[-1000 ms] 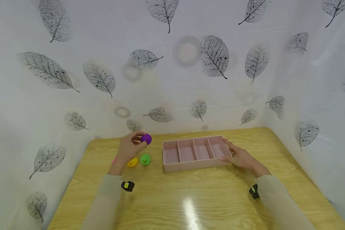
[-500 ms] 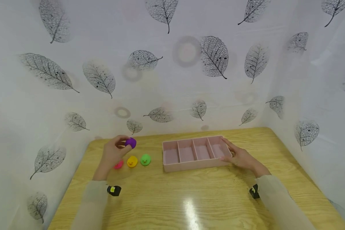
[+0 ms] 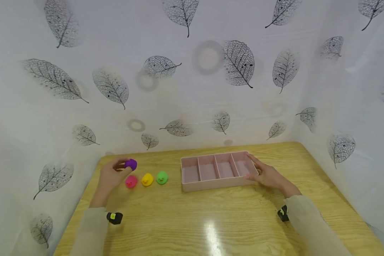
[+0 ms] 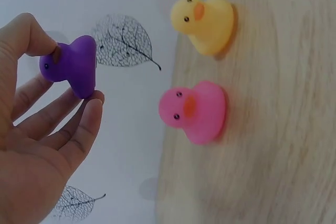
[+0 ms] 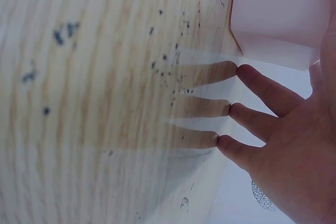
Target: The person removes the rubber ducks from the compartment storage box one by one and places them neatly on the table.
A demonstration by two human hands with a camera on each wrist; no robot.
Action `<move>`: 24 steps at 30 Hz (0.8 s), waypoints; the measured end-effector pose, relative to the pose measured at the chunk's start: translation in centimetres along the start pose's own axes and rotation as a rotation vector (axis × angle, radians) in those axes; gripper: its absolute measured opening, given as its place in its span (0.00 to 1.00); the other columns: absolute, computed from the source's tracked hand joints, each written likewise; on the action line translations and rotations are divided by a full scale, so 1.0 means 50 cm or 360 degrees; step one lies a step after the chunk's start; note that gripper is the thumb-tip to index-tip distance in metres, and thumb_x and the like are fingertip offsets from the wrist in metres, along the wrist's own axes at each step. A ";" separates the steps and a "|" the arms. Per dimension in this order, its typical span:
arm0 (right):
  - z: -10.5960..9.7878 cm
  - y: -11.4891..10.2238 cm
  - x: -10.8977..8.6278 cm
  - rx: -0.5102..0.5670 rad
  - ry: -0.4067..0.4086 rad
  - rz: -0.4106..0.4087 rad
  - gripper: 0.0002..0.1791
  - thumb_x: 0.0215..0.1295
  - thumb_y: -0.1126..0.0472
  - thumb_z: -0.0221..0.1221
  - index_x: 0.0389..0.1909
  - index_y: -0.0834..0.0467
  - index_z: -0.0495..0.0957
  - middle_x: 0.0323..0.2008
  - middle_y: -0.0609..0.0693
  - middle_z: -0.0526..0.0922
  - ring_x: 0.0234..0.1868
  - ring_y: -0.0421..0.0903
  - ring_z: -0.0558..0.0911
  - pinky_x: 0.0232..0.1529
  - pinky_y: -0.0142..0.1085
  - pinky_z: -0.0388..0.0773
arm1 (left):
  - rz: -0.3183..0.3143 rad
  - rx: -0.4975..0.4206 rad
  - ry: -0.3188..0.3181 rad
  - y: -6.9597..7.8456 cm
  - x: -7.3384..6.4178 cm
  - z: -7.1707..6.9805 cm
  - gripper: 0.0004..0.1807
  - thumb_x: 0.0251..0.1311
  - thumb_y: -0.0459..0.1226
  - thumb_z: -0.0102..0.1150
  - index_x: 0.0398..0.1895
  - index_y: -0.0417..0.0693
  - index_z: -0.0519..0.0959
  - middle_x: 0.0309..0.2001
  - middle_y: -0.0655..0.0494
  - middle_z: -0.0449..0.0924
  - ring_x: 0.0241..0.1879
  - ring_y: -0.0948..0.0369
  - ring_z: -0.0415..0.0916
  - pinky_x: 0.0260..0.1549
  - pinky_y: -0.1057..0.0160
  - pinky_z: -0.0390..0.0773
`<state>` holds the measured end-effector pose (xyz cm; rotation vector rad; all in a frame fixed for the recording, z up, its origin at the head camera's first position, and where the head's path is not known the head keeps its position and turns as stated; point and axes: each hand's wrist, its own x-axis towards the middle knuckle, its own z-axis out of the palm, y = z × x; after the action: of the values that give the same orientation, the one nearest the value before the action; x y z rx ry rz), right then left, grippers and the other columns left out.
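Note:
A purple rubber duck (image 4: 76,65) is pinched between the thumb and fingers of my left hand (image 3: 112,174), raised above the table's left side. Just below and right of it, a pink rubber duck (image 3: 131,181) sits on the table, followed by a yellow duck (image 3: 147,180) and a green duck (image 3: 161,177) in a row. My right hand (image 3: 268,176) rests against the right end of a pink divided box (image 3: 211,184), thumb at the front corner and a finger at the back corner. In the right wrist view, three straight fingers (image 5: 260,123) touch the tabletop.
The box's compartments, split by thin dividers (image 3: 216,166), hold nothing visible. A wooden table (image 3: 192,217) lies under everything, with dark specks (image 5: 65,32) near my right hand. White curtain (image 3: 192,99) with leaf prints encloses the back and sides.
My left hand has moved left and slightly down with the purple duck, uncovering the pink duck. The right hand and the box have stayed put.

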<state>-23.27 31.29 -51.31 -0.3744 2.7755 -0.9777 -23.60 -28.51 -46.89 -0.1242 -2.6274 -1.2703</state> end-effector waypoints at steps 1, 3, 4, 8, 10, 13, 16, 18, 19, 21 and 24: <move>0.000 0.000 0.000 -0.0002 0.0001 0.0001 0.54 0.72 0.38 0.63 0.87 0.37 0.39 0.78 0.72 0.60 0.68 0.75 0.75 0.61 0.69 0.76 | -0.0006 0.0006 0.0006 -0.004 -0.001 -0.002 0.21 0.67 0.35 0.67 0.60 0.36 0.81 0.58 0.35 0.85 0.53 0.45 0.83 0.44 0.83 0.76; 0.000 0.001 -0.001 -0.0008 0.0001 -0.0001 0.54 0.72 0.38 0.63 0.87 0.37 0.39 0.78 0.73 0.60 0.68 0.75 0.75 0.60 0.69 0.77 | -0.0018 0.0021 0.0014 -0.012 -0.003 -0.006 0.21 0.67 0.36 0.67 0.60 0.36 0.81 0.58 0.35 0.85 0.53 0.43 0.84 0.43 0.84 0.76; 0.000 0.001 -0.001 -0.0010 0.0003 -0.0001 0.54 0.72 0.38 0.63 0.87 0.38 0.39 0.78 0.73 0.60 0.68 0.75 0.76 0.60 0.69 0.77 | -0.0025 0.0027 0.0019 -0.017 -0.004 -0.007 0.21 0.67 0.36 0.68 0.60 0.36 0.81 0.58 0.34 0.85 0.53 0.43 0.84 0.42 0.84 0.76; 0.000 0.000 0.000 0.0000 -0.0002 0.0005 0.53 0.72 0.37 0.63 0.86 0.37 0.38 0.78 0.73 0.60 0.68 0.75 0.75 0.61 0.70 0.76 | -0.0044 0.0036 0.0044 -0.033 -0.007 -0.013 0.21 0.65 0.36 0.69 0.59 0.37 0.83 0.58 0.34 0.85 0.48 0.57 0.87 0.41 0.83 0.77; 0.000 0.000 0.000 0.0005 -0.0003 0.0008 0.53 0.72 0.37 0.62 0.86 0.37 0.38 0.79 0.72 0.59 0.69 0.75 0.74 0.62 0.71 0.75 | -0.0044 0.0034 0.0055 -0.041 -0.009 -0.016 0.21 0.64 0.36 0.70 0.58 0.37 0.83 0.58 0.34 0.85 0.44 0.70 0.84 0.40 0.83 0.78; 0.000 0.001 -0.002 0.0006 -0.0005 0.0008 0.53 0.72 0.37 0.62 0.86 0.37 0.38 0.79 0.72 0.59 0.70 0.75 0.73 0.62 0.71 0.75 | -0.0041 0.0038 0.0066 -0.049 -0.011 -0.021 0.20 0.64 0.34 0.70 0.58 0.37 0.83 0.57 0.34 0.84 0.43 0.77 0.79 0.41 0.84 0.77; 0.000 0.001 -0.002 0.0002 -0.0005 0.0010 0.53 0.72 0.37 0.62 0.86 0.37 0.38 0.79 0.72 0.58 0.70 0.75 0.73 0.62 0.71 0.75 | -0.0065 0.0054 0.0068 -0.057 -0.016 -0.025 0.21 0.64 0.34 0.70 0.58 0.35 0.82 0.59 0.33 0.82 0.46 0.65 0.85 0.40 0.84 0.77; -0.001 -0.001 -0.001 0.0002 -0.0005 0.0011 0.53 0.72 0.37 0.62 0.86 0.37 0.38 0.79 0.72 0.58 0.70 0.75 0.73 0.62 0.71 0.75 | -0.0095 0.0058 0.0068 -0.062 -0.019 -0.028 0.21 0.64 0.34 0.70 0.59 0.35 0.82 0.60 0.32 0.82 0.47 0.62 0.86 0.40 0.84 0.77; -0.001 -0.001 -0.001 0.0002 -0.0005 0.0012 0.53 0.72 0.37 0.62 0.86 0.37 0.38 0.79 0.72 0.58 0.70 0.75 0.73 0.62 0.71 0.75 | -0.0105 0.0063 0.0065 -0.064 -0.021 -0.029 0.22 0.64 0.34 0.70 0.59 0.34 0.82 0.60 0.31 0.81 0.48 0.57 0.87 0.39 0.83 0.77; -0.001 -0.001 -0.002 0.0004 -0.0007 0.0010 0.53 0.72 0.37 0.62 0.87 0.37 0.38 0.80 0.71 0.57 0.70 0.75 0.73 0.62 0.71 0.75 | -0.0120 0.0077 0.0061 -0.069 -0.025 -0.031 0.22 0.64 0.34 0.70 0.59 0.33 0.81 0.59 0.29 0.82 0.47 0.54 0.88 0.38 0.82 0.77; 0.000 -0.001 -0.002 0.0010 -0.0008 0.0008 0.54 0.72 0.37 0.62 0.87 0.37 0.38 0.80 0.71 0.56 0.71 0.75 0.72 0.62 0.70 0.75 | -0.0138 0.0104 0.0040 -0.074 -0.030 -0.034 0.22 0.64 0.35 0.70 0.59 0.32 0.81 0.58 0.28 0.82 0.50 0.41 0.87 0.38 0.80 0.77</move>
<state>-23.19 31.30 -51.26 -0.3680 2.7669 -0.9827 -22.48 -32.12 -49.06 0.0166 -2.6757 -1.2023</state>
